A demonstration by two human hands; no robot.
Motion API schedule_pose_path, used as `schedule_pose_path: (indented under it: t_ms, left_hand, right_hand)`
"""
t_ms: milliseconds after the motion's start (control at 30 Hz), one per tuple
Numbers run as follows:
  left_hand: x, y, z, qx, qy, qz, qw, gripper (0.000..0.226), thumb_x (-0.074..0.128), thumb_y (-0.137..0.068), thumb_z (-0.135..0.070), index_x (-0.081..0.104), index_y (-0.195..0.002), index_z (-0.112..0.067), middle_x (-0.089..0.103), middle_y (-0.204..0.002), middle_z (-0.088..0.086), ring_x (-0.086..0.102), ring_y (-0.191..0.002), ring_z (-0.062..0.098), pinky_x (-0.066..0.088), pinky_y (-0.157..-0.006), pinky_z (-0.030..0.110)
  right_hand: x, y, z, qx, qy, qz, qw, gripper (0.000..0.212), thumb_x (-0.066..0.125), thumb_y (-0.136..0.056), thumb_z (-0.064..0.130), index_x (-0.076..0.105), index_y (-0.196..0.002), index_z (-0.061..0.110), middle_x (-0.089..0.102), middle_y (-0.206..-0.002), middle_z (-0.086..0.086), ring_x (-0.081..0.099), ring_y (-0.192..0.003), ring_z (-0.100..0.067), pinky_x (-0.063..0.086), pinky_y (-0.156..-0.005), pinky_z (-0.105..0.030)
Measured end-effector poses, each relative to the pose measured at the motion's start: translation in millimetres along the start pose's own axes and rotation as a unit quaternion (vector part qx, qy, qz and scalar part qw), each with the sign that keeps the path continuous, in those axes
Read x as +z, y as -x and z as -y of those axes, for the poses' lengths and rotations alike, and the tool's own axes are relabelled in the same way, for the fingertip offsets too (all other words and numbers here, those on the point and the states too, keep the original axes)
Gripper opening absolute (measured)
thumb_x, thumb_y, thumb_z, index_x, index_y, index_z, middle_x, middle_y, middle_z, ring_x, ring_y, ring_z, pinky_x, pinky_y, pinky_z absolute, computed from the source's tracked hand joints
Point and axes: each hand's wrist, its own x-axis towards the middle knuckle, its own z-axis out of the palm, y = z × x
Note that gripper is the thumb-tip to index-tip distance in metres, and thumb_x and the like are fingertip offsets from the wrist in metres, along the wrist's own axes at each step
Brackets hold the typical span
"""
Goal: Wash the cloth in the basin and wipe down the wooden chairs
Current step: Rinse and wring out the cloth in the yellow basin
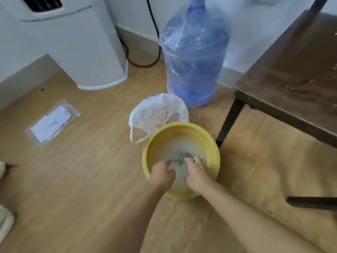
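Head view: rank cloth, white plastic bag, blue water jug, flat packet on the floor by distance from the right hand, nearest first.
From the right hand:
1. cloth, in the yellow basin's water, at the fingertips.
2. white plastic bag, just behind the basin.
3. blue water jug, farther back by the wall.
4. flat packet, far off to the left on the floor.

The cloth [179, 158] lies mostly sunk in cloudy water, its shape unclear. Both hands' fingers [168, 164] dip beneath it. The wooden chair [295, 70] is cut off at the right edge.
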Motion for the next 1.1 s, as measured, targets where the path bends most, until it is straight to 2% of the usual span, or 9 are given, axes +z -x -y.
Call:
schedule_pose_path:
  t_ms: [133, 267, 400, 500, 600, 700, 867, 967, 1100]
  left_hand:
    - [36.1, -56.3, 10.1, 0.006, 0.011, 0.017, 1.000, 0.057, 0.053, -0.094, -0.014, 0.052, -0.151, -0.015, 0.061, -0.146, 0.015, 0.055, -0.136, 0.031, 0.045, -0.112, 0.038]
    - [53.7, -80.9, 17.4, -0.010, 0.058, 0.016, 0.998, 0.056, 0.052, -0.089, -0.006, 0.065, -0.140, -0.025, 0.070, -0.132, 0.007, 0.063, -0.124, 0.026, 0.048, -0.093, 0.026]
    - [47.4, -100.6, 12.8, -0.090, 0.190, 0.089, 0.974, 0.045, 0.051, -0.081, -0.015, 0.076, -0.117, -0.006, 0.075, -0.110, 0.014, 0.069, -0.104, 0.031, 0.056, -0.091, 0.035]
    - [34.9, -100.7, 3.6, -0.065, 0.238, 0.140, 0.959, 0.035, 0.058, -0.077, -0.010, 0.074, -0.106, 0.001, 0.069, -0.091, 0.014, 0.066, -0.082, 0.024, 0.051, -0.075, 0.029]
    - [22.0, -104.8, -0.6, -0.044, 0.291, 0.064, 0.954, 0.019, 0.059, -0.088, -0.003, 0.070, -0.096, -0.016, 0.076, -0.104, 0.008, 0.071, -0.095, 0.015, 0.050, -0.072, 0.023]
    - [17.8, -103.0, -1.6, -0.078, 0.328, 0.007, 0.941, 0.022, 0.056, -0.093, -0.021, 0.070, -0.110, -0.021, 0.070, -0.115, 0.006, 0.064, -0.108, 0.029, 0.050, -0.091, 0.037]
    - [24.7, -74.3, -12.7, -0.187, 0.482, 0.107, 0.850, 0.036, 0.045, -0.105, -0.046, 0.062, -0.096, -0.017, 0.067, -0.096, 0.009, 0.066, -0.097, 0.030, 0.059, -0.093, 0.045]
    - [28.9, -65.0, -13.8, -0.196, 0.517, 0.120, 0.824, 0.036, 0.045, -0.104, -0.048, 0.063, -0.094, -0.018, 0.071, -0.099, 0.006, 0.070, -0.094, 0.025, 0.061, -0.078, 0.041]
    - [26.0, -62.2, -4.2, -0.198, 0.527, 0.111, 0.819, 0.046, 0.043, -0.104, -0.051, 0.065, -0.090, -0.014, 0.062, -0.071, 0.005, 0.065, -0.073, 0.023, 0.059, -0.095, 0.046]
  right_hand:
    - [38.8, -60.4, 0.5, 0.050, 0.078, -0.026, 0.995, 0.071, 0.061, -0.086, 0.019, 0.027, -0.148, 0.029, 0.030, -0.148, -0.009, 0.032, -0.133, -0.031, 0.041, -0.099, -0.042]
    - [57.4, -88.1, -8.3, 0.030, 0.093, -0.068, 0.993, 0.049, 0.053, -0.091, 0.019, 0.041, -0.137, 0.033, 0.038, -0.140, -0.009, 0.037, -0.128, -0.032, 0.041, -0.096, -0.041]
    - [58.2, -99.4, -8.5, 0.003, 0.020, -0.083, 0.996, 0.016, 0.050, -0.096, 0.028, 0.054, -0.110, 0.021, 0.040, -0.128, -0.011, 0.042, -0.120, -0.036, 0.040, -0.092, -0.041]
    - [63.4, -113.1, -12.5, 0.001, -0.084, -0.085, 0.993, 0.020, 0.059, -0.086, 0.011, 0.059, -0.105, 0.015, 0.051, -0.117, -0.014, 0.051, -0.110, -0.032, 0.041, -0.084, -0.036]
    - [52.8, -119.2, -8.6, 0.102, -0.334, -0.121, 0.929, 0.024, 0.061, -0.079, 0.000, 0.061, -0.088, 0.022, 0.065, -0.093, -0.005, 0.062, -0.091, -0.029, 0.049, -0.076, -0.036]
    - [40.3, -117.9, -5.8, 0.190, -0.479, -0.104, 0.851, 0.022, 0.071, -0.085, 0.017, 0.067, -0.107, 0.015, 0.069, -0.097, -0.007, 0.065, -0.090, -0.029, 0.055, -0.084, -0.041]
    - [18.7, -104.9, 3.3, 0.255, -0.742, 0.007, 0.620, 0.009, 0.059, -0.094, 0.017, 0.063, -0.098, 0.011, 0.065, -0.103, -0.024, 0.066, -0.085, -0.038, 0.058, -0.076, -0.049]
    - [19.2, -97.5, 9.9, 0.259, -0.742, 0.074, 0.614, 0.046, 0.075, -0.081, 0.042, 0.064, -0.096, 0.001, 0.070, -0.101, -0.024, 0.069, -0.092, -0.039, 0.053, -0.091, -0.056]
    - [25.3, -98.0, 11.4, 0.242, -0.707, 0.050, 0.662, 0.063, 0.092, -0.059, 0.038, 0.065, -0.102, 0.001, 0.071, -0.086, -0.019, 0.063, -0.048, -0.026, 0.051, -0.043, -0.028]
